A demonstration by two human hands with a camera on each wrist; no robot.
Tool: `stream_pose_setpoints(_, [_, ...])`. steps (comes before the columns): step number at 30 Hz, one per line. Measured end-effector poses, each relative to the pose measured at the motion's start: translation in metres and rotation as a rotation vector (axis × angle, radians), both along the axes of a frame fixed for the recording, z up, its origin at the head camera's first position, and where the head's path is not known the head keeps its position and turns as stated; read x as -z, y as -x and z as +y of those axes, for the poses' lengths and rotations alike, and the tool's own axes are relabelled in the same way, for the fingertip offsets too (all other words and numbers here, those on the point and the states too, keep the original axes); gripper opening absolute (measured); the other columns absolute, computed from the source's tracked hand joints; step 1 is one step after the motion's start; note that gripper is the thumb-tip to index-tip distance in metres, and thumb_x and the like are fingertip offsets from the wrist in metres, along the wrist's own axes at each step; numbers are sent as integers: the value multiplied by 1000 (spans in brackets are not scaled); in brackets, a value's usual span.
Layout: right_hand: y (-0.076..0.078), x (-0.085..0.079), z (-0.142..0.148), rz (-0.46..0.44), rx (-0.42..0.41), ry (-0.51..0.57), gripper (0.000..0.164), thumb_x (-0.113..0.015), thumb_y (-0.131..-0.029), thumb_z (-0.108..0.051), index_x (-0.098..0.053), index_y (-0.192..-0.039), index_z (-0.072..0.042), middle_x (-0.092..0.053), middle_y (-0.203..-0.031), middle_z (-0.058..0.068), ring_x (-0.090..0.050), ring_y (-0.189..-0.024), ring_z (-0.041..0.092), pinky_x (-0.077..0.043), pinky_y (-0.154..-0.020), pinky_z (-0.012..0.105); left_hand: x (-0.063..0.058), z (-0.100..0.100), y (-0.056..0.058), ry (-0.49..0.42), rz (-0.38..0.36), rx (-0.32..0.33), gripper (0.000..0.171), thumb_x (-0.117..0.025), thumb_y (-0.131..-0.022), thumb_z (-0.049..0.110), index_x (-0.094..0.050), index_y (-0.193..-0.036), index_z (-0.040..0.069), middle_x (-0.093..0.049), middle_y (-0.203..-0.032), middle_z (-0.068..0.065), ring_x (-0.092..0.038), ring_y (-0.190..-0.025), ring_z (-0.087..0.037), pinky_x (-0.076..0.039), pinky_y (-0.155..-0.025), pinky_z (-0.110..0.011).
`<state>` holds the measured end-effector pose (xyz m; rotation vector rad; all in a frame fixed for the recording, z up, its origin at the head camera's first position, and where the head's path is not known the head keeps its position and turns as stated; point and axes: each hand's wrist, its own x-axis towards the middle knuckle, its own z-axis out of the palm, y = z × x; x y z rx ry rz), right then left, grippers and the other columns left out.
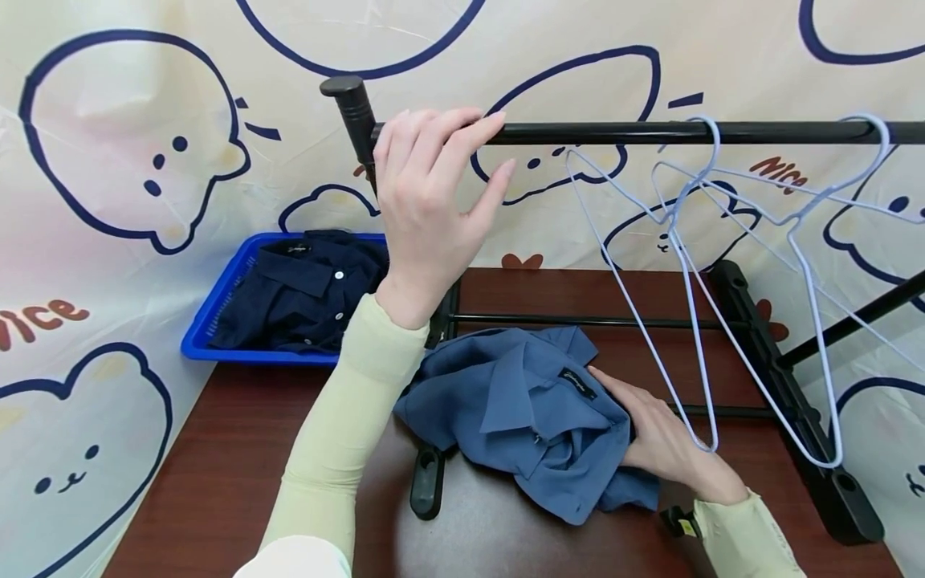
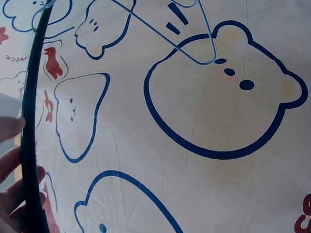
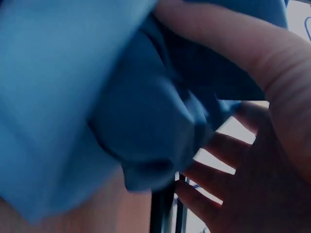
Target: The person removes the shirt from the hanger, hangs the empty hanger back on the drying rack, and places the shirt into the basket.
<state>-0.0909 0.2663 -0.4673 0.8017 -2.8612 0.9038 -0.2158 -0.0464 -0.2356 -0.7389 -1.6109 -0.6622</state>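
Note:
A blue collared shirt (image 1: 531,401) with a dark neck label lies bunched above the table at the middle of the head view. My right hand (image 1: 668,437) holds it at its right side. In the right wrist view the thumb (image 3: 218,34) lies over the cloth (image 3: 141,107) and the fingers spread beneath it. Higher up, my left hand (image 1: 433,177) rests at the left end of a black rail (image 1: 600,133), its fingers extended over the bar. The left wrist view shows those fingers (image 2: 12,162) beside the rail (image 2: 31,126).
Light blue wire hangers (image 1: 686,305) hang from the rail to the right. A blue basket (image 1: 198,341) with a folded navy shirt (image 1: 296,293) stands at the back left. The rack's black base (image 1: 795,401) stands on the brown table (image 1: 238,466), before a patterned cloth backdrop.

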Motion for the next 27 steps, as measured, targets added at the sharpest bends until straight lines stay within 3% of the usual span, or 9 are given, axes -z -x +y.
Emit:
stream_pose_setpoints(5, [2,4,-12,-121,50,53,86,-83,-86,-34,-40,-156,-10,-49,-150,14,-50,-132,39,-43,-102,57,14,-2,-17,41,-9,87,52,-79,-88,33,-67,-130,4,-59,-139,-19,-47,-136,-32,-25,-116,-50])
stream_pose_setpoints(9, [4,7,-17,-122,81,80,66,-80,-90,-23,-51,-147,-8,-57,-141,11,-56,-126,33,-46,-101,51,42,-3,-36,58,-77,183,68,-83,-82,41,-61,-134,3,-53,-143,-21,-45,-136,-34,-32,-110,-51])
stream_pose_setpoints(13, [9,8,-20,-86,93,125,42,-77,-93,-16,-63,-132,-14,-66,-125,1,-64,-112,21,-50,-96,45,80,-8,-49,161,-261,228,84,-80,-80,57,-54,-142,7,-49,-147,-17,-45,-135,-30,-34,-109,-49])
stream_pose_setpoints(18, [17,5,-23,-26,100,161,26,-75,-94,-11,-71,-116,-23,-70,-108,-10,-66,-94,9,-54,-84,39,122,-15,-61,397,-599,223,105,-71,-75,78,-37,-159,27,-37,-158,-6,-38,-141,-26,-28,-113,-54])
stream_pose_setpoints(23, [25,-2,-25,-12,100,225,25,-74,-94,-7,-72,-115,-21,-72,-109,-8,-67,-95,10,-53,-83,31,148,-22,-73,574,-867,202,120,-63,-64,92,-15,-163,43,-13,-168,2,-28,-146,-30,-26,-111,-64])
stream_pose_setpoints(27, [33,-12,-28,-36,164,333,20,-70,-97,-9,-73,-115,-18,-72,-112,-3,-66,-100,15,-50,-86,27,163,-27,-80,602,-968,219,131,-66,-58,93,-8,-163,42,5,-169,4,-22,-147,-33,-27,-108,-68])
